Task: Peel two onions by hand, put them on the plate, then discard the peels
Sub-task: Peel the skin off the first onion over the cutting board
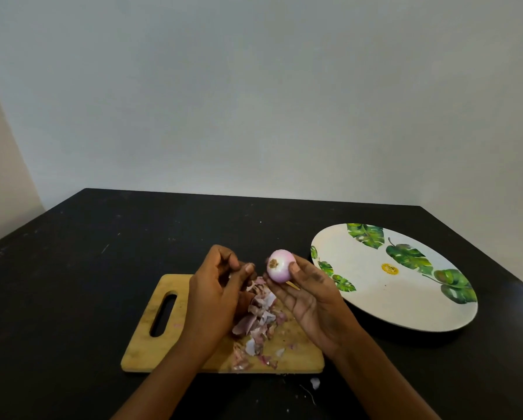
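here the right hand (310, 298) holds with its fingers a smooth, round pink onion (280, 266) above the wooden board (151, 344). the left hand (218, 294) has curled fingers; if they pinch something, i cannot tell. dry papery peels (260, 324) lie on the board, near the round plate (363, 286).

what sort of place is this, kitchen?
Probably a home food-prep spot, kitchen unconfirmed: wooden cutting board with onion peels, a leaf-print plate beside it, both on a dark table against a bare wall.

No legible text; yellow sticker (389, 269) on plate (375, 301) too blurred to read
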The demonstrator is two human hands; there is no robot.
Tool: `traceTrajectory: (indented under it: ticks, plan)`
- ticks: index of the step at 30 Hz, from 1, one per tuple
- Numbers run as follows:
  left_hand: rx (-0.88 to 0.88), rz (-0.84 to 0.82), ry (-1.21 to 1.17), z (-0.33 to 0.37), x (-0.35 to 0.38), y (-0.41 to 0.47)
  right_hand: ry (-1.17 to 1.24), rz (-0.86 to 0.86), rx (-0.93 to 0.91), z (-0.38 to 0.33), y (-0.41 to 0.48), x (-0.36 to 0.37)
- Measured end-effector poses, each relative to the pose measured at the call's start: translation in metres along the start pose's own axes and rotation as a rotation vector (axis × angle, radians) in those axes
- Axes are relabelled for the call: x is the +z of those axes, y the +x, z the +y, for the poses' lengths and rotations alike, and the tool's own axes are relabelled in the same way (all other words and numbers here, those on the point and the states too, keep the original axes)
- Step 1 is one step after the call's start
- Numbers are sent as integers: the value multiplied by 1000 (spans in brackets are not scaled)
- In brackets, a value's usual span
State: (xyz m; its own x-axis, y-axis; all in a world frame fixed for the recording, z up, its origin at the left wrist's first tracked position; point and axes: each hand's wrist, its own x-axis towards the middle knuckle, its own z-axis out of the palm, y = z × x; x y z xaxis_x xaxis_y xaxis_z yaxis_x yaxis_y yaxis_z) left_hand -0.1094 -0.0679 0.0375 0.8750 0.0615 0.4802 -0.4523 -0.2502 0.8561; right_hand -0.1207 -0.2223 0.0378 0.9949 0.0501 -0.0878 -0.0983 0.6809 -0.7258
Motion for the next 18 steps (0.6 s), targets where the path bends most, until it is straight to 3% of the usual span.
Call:
traceTrajectory:
  ticks: [11,18]
  plan:
    - [63,-14,-15,0,2,-4,-83,18,12,8,-1,3]
    - [234,3,136,-5,-1,-4,-151,31,2,8,-2,4]
